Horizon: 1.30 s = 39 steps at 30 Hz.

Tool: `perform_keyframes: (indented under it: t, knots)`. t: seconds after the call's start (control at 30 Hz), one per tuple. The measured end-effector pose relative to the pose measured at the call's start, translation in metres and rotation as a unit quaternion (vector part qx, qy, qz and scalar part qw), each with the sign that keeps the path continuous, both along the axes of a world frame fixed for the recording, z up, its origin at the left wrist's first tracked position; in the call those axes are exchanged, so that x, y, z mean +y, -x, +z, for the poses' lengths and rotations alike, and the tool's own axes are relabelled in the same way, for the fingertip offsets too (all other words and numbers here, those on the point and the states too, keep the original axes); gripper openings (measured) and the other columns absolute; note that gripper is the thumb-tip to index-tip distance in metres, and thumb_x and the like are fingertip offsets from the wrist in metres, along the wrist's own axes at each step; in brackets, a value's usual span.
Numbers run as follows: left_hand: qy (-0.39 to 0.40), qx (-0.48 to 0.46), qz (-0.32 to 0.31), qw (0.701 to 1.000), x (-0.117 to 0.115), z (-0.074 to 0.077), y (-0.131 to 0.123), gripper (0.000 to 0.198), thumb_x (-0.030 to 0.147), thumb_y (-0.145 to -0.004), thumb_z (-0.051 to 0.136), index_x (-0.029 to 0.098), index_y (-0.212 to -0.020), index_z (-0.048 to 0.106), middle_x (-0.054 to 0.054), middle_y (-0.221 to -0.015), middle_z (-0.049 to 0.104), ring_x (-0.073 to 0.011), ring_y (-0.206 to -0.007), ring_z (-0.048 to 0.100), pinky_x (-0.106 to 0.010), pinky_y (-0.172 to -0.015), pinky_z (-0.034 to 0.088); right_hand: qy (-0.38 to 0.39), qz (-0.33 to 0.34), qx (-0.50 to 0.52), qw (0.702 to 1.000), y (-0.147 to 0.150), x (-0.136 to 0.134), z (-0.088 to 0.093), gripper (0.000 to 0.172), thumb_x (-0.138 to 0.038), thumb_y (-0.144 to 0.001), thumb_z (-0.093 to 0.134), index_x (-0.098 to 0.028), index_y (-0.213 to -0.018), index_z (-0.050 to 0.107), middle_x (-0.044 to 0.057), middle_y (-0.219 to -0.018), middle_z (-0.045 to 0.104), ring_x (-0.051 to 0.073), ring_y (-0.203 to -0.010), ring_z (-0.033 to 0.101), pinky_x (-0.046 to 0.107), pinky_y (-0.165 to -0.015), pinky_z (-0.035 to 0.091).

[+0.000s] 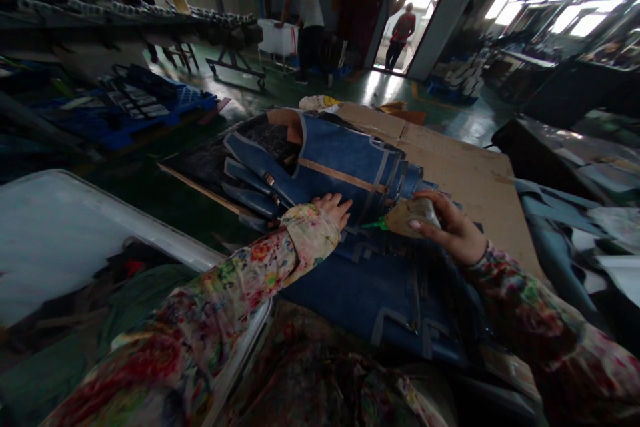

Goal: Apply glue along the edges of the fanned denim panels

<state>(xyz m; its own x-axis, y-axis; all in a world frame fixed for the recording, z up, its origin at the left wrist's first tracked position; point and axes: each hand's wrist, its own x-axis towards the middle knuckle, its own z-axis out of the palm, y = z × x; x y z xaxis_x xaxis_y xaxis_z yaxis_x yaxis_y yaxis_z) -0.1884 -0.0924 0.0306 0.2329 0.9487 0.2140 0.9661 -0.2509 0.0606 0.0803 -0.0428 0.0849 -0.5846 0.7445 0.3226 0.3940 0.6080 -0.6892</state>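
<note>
A stack of blue leather-like pieces with grey trim [345, 167] stands on edge on a cardboard-covered table [465, 173]. My left hand [334, 208] rests flat on the near side of this stack, fingers stretched out. My right hand [447, 227] is closed round a brown tool with a green tip [405, 217], which points at the lower edge of the stack. More flat blue pieces [380, 293] lie under both hands. Both my sleeves are floral-patterned.
A white lidded bin [75, 233] stands at my left, dark cloth beside it. Blue crates [150, 103] and a rack [125, 17] are at the far left. Further blue pieces [560, 240] lie at right. One person stands by a white cart [277, 37], another in the doorway [403, 33].
</note>
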Motion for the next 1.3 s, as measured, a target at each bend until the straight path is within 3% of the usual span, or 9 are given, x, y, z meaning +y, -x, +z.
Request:
perform_keyframes:
  t: [0.3, 0.57, 0.77, 0.97, 1.13, 1.3]
  knots:
    - [0.010, -0.001, 0.007, 1.000, 0.001, 0.003, -0.002, 0.038, 0.034, -0.093, 0.037, 0.024, -0.127, 0.050, -0.007, -0.117, 0.053, -0.0219, -0.100, 0.050, -0.033, -0.073, 0.042, -0.018, 0.052, -0.029, 0.998, 0.013, -0.009, 0.002, 0.049, -0.046, -0.080, 0.063, -0.024, -0.120, 0.045, 0.007, -0.108, 0.055, 0.022, -0.094, 0.057, 0.035, -0.081, 0.050]
    - [0.027, 0.000, 0.005, 1.000, -0.002, 0.009, -0.002, 0.040, 0.033, -0.095, 0.033, 0.023, -0.131, 0.046, -0.009, -0.124, 0.049, -0.0233, -0.107, 0.047, -0.036, -0.081, 0.042, -0.085, -0.023, -0.041, 0.995, 0.006, 0.018, -0.002, 0.052, -0.051, -0.078, 0.063, -0.022, -0.117, 0.046, 0.010, -0.111, 0.053, 0.028, -0.102, 0.054, 0.042, -0.087, 0.047]
    - [0.020, -0.001, 0.000, 1.000, -0.003, 0.006, -0.001, 0.039, 0.033, -0.094, 0.034, 0.023, -0.129, 0.048, -0.007, -0.121, 0.051, -0.0224, -0.104, 0.048, -0.035, -0.079, 0.042, -0.074, 0.030, -0.041, 0.996, 0.007, 0.017, -0.005, 0.050, -0.049, -0.081, 0.061, -0.024, -0.120, 0.044, 0.008, -0.111, 0.052, 0.025, -0.100, 0.055, 0.041, -0.088, 0.046]
    - [-0.031, -0.005, -0.005, 0.999, -0.003, -0.004, 0.001, 0.039, 0.034, -0.096, 0.030, 0.024, -0.130, 0.047, -0.006, -0.123, 0.050, -0.0217, -0.106, 0.047, -0.035, -0.082, 0.040, -0.191, -0.032, -0.048, 0.980, 0.005, 0.037, -0.001, 0.049, -0.051, -0.079, 0.060, -0.020, -0.115, 0.047, 0.011, -0.107, 0.054, 0.028, -0.101, 0.054, 0.045, -0.088, 0.045]
    - [-0.002, -0.008, 0.002, 1.000, -0.004, 0.000, 0.000, 0.039, 0.033, -0.095, 0.032, 0.024, -0.130, 0.046, -0.007, -0.125, 0.049, -0.0221, -0.108, 0.047, -0.036, -0.084, 0.040, -0.239, 0.022, -0.073, 0.968, 0.004, 0.035, 0.002, 0.047, -0.050, -0.080, 0.060, -0.021, -0.114, 0.046, 0.011, -0.107, 0.054, 0.028, -0.101, 0.054, 0.044, -0.088, 0.046]
    - [-0.026, -0.009, 0.008, 1.000, -0.003, -0.003, -0.001, 0.039, 0.035, -0.096, 0.030, 0.025, -0.129, 0.047, -0.006, -0.123, 0.050, -0.0219, -0.106, 0.047, -0.036, -0.083, 0.040, -0.307, 0.036, -0.059, 0.949, 0.003, 0.040, 0.004, 0.044, -0.044, -0.082, 0.061, -0.021, -0.117, 0.046, 0.011, -0.106, 0.055, 0.028, -0.101, 0.053, 0.045, -0.086, 0.048]
